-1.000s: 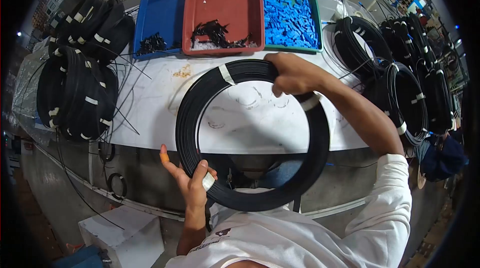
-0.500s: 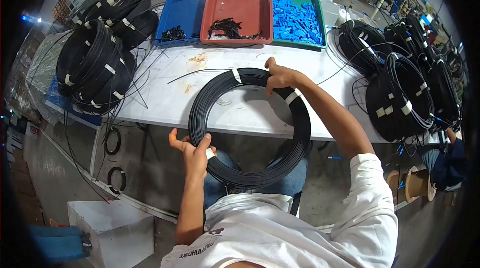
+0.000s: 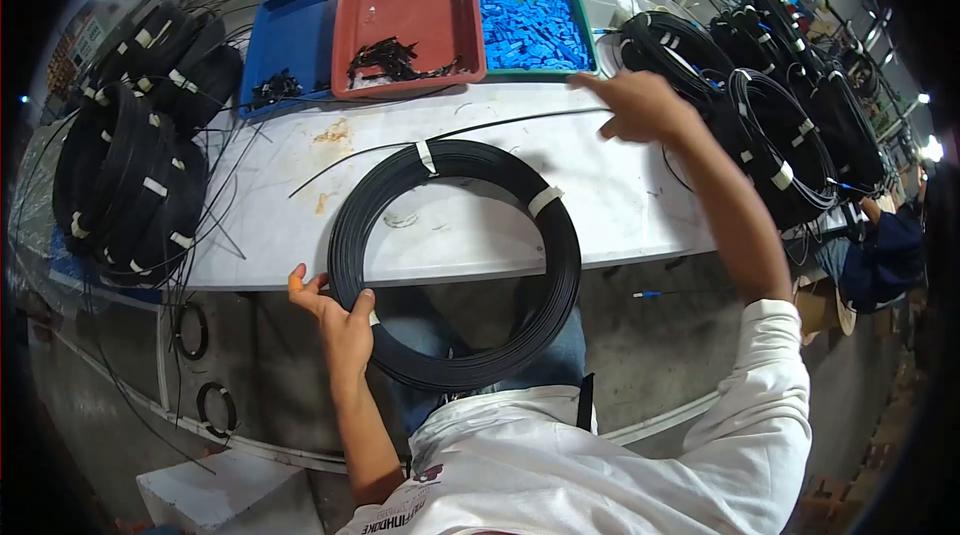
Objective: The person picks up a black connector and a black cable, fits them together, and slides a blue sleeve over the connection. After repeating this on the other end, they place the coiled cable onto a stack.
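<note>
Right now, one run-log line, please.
left hand: holding taped black cable coil | right hand: at loose black strand, grip unclear | coil: across table's near edge

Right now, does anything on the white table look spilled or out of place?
Yes: brownish marks stain the white table between the blue tray and the black cable coil. They look odd against the pale surface; I cannot tell their cause.

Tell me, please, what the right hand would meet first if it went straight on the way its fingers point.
Probably the green tray, though the right hand might pass above it; depth is unclear.
</note>
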The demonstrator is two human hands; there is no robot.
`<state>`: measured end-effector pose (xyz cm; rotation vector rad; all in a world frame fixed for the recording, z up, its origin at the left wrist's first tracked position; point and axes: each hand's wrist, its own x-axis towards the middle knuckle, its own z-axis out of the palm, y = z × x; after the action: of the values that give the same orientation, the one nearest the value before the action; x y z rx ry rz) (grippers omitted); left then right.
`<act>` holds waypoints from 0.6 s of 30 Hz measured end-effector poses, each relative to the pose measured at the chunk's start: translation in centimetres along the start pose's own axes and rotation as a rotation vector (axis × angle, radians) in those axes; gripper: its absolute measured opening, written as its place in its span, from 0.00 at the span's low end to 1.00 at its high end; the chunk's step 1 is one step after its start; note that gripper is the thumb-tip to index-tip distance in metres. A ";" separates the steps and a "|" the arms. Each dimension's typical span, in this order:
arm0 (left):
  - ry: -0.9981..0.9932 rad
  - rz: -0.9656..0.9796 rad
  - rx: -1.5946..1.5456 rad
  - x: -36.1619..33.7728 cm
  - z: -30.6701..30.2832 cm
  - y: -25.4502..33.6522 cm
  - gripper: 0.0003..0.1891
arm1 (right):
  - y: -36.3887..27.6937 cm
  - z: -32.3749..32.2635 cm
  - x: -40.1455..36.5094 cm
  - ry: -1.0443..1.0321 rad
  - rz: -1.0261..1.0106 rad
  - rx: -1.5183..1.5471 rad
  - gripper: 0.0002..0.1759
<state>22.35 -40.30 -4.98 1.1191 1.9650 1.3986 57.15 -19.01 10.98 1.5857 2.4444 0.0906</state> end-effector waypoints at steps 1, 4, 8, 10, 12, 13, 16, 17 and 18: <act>-0.005 -0.051 -0.061 0.0 -0.1 1.1 0.48 | 3.2 0.5 0.2 0.091 0.053 -0.121 0.35; -0.047 -0.113 -0.175 0.8 0.3 0.7 0.46 | 12.2 -2.5 1.4 -0.182 0.095 -0.077 0.18; 0.043 -0.027 0.034 1.0 0.5 1.0 0.44 | 12.4 -2.4 -3.2 -0.074 -0.025 0.234 0.30; 0.014 0.019 0.181 1.2 0.4 1.3 0.42 | 9.7 0.2 -5.4 0.077 -0.052 0.059 0.37; 0.011 0.022 0.255 1.1 0.3 2.0 0.41 | 6.8 2.9 -7.0 0.336 -0.122 -0.229 0.37; 0.008 0.030 0.330 1.0 0.2 2.5 0.40 | 5.3 3.2 -7.5 0.287 -0.120 -0.168 0.39; -0.015 0.053 0.480 0.8 0.0 4.2 0.39 | 3.9 8.0 -7.6 0.385 -0.056 0.044 0.37; 0.034 0.133 0.565 0.8 0.1 4.0 0.38 | 4.6 9.8 -7.0 0.278 -0.025 0.166 0.37; 0.039 0.127 0.567 0.8 0.1 4.6 0.38 | 5.0 12.3 -6.4 0.250 0.031 0.391 0.36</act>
<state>23.58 -38.90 -0.68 1.4855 2.4359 0.9382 66.88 -23.56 0.85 1.8688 2.7592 -0.2105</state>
